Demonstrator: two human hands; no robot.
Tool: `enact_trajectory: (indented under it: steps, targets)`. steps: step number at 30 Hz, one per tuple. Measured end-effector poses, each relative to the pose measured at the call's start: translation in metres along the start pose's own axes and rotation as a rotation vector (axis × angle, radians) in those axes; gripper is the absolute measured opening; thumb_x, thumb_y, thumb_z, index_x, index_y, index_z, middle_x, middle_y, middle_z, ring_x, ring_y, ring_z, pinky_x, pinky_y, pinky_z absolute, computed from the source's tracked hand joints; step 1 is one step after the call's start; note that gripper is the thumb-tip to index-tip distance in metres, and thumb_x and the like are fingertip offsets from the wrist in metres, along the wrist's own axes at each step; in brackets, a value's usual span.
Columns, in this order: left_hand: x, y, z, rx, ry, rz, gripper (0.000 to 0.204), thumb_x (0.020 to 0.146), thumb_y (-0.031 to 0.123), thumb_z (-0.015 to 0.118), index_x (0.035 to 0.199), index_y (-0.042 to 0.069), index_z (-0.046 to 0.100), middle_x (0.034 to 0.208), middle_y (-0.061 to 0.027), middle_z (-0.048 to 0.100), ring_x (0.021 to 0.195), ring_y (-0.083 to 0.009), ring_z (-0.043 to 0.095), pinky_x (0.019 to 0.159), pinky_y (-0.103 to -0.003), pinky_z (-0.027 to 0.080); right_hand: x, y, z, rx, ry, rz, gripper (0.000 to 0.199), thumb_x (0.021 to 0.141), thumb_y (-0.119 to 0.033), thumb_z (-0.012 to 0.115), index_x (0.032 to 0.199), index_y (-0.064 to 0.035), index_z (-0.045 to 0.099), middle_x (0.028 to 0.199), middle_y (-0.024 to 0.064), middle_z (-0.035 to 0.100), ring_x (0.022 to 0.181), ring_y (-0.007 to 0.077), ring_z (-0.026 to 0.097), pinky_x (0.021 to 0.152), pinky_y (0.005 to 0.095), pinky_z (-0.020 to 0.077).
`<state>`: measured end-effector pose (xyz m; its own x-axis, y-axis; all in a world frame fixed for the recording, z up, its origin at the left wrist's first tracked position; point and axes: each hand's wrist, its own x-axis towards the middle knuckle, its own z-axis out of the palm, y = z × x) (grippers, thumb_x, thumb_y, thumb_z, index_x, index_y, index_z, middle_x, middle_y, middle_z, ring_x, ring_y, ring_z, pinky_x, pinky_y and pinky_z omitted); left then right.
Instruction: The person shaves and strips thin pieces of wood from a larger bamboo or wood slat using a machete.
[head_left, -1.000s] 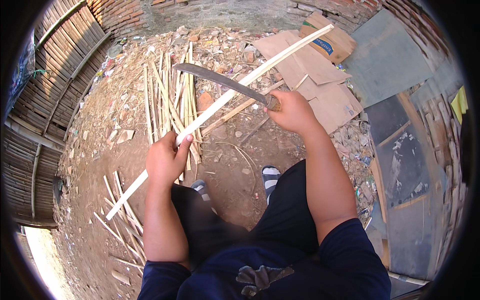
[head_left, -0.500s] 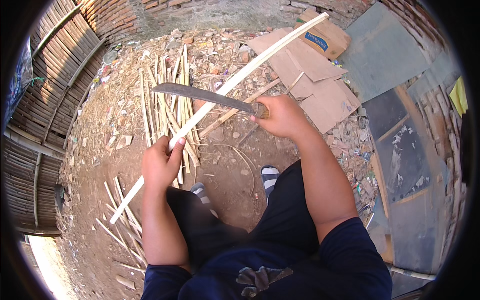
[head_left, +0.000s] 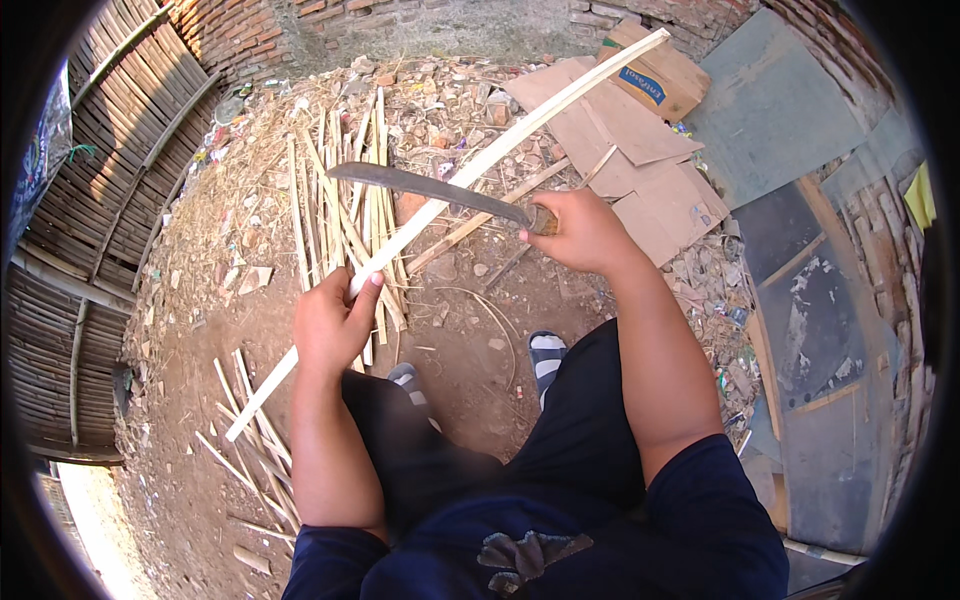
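My left hand (head_left: 335, 315) is closed around a long, pale bamboo strip (head_left: 510, 140), thumb lying along its top. The strip slants from the lower left up to the far right, well past both hands. In my right hand (head_left: 580, 230) is the short handle of a machete (head_left: 430, 187), gripped in a fist. Its dark blade points left and lies across the strip, ahead of my left hand. Whether the blade's edge touches the strip or passes just over it, I cannot tell.
Long strips (head_left: 340, 200) lie in a pile on the ground ahead, and a smaller bundle (head_left: 255, 440) lies at the left. Flattened cardboard (head_left: 660, 205) and a cardboard box (head_left: 655, 75) are at the far right. A slatted bamboo wall (head_left: 90, 230) borders the left, dark panels (head_left: 810, 330) the right.
The machete has shifted slightly right along with my right hand. My left hand and the strip also sit a little further right, partly because the whole view has shifted.
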<state>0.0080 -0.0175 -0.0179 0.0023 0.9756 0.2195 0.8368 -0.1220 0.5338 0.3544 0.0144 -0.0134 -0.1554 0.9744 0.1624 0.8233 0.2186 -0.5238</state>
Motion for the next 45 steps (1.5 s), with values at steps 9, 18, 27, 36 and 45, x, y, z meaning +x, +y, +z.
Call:
enact_trajectory:
  steps: [9,18,27,36,45]
  targets:
    - [0.002,-0.011,-0.001,0.022,-0.003,-0.003,0.054,0.097,0.049,0.074,0.075,0.001,0.06,0.062,-0.0183,0.061,0.057,-0.0385,0.061,0.057,-0.047,0.046,0.008,0.042,-0.01,0.023,0.211,0.168,0.048,0.084,-0.038,0.085,0.122,-0.0101,0.074,0.099,0.0221,0.075,0.098,0.0408,0.073,0.084,0.0487,0.0567]
    - [-0.002,-0.005,-0.002,-0.04,-0.03,0.005,0.054,0.099,0.048,0.073,0.076,0.001,0.061,0.06,-0.0169,0.06,0.056,-0.0367,0.059,0.057,-0.046,0.046,0.001,-0.004,-0.008,-0.093,-0.062,0.016,0.049,0.084,-0.037,0.085,0.125,-0.0118,0.074,0.101,0.0218,0.076,0.1,0.0407,0.073,0.084,0.0484,0.0569]
    - [0.0,-0.008,-0.004,-0.067,-0.031,-0.006,0.051,0.096,0.048,0.077,0.083,-0.001,0.067,0.06,-0.0167,0.059,0.054,-0.0325,0.057,0.055,-0.043,0.045,0.005,0.034,-0.02,0.114,0.195,0.271,0.055,0.085,-0.034,0.085,0.127,-0.0026,0.072,0.105,0.0244,0.076,0.101,0.0396,0.074,0.086,0.0455,0.0571]
    - [0.001,-0.015,-0.002,-0.071,-0.049,-0.014,0.052,0.095,0.049,0.077,0.084,-0.001,0.069,0.063,-0.0167,0.062,0.056,-0.0334,0.06,0.058,-0.043,0.047,0.007,0.026,-0.01,-0.054,0.062,0.083,0.052,0.085,-0.038,0.085,0.126,-0.0074,0.074,0.099,0.0224,0.075,0.098,0.0387,0.074,0.084,0.0473,0.0572]
    - [0.003,-0.014,-0.002,-0.049,-0.038,-0.002,0.052,0.098,0.049,0.074,0.084,0.0,0.068,0.063,-0.0182,0.062,0.057,-0.0356,0.059,0.058,-0.045,0.047,0.007,0.038,-0.015,0.056,0.306,0.23,0.049,0.086,-0.036,0.085,0.124,-0.0074,0.074,0.095,0.0202,0.077,0.092,0.0382,0.075,0.08,0.0435,0.0573]
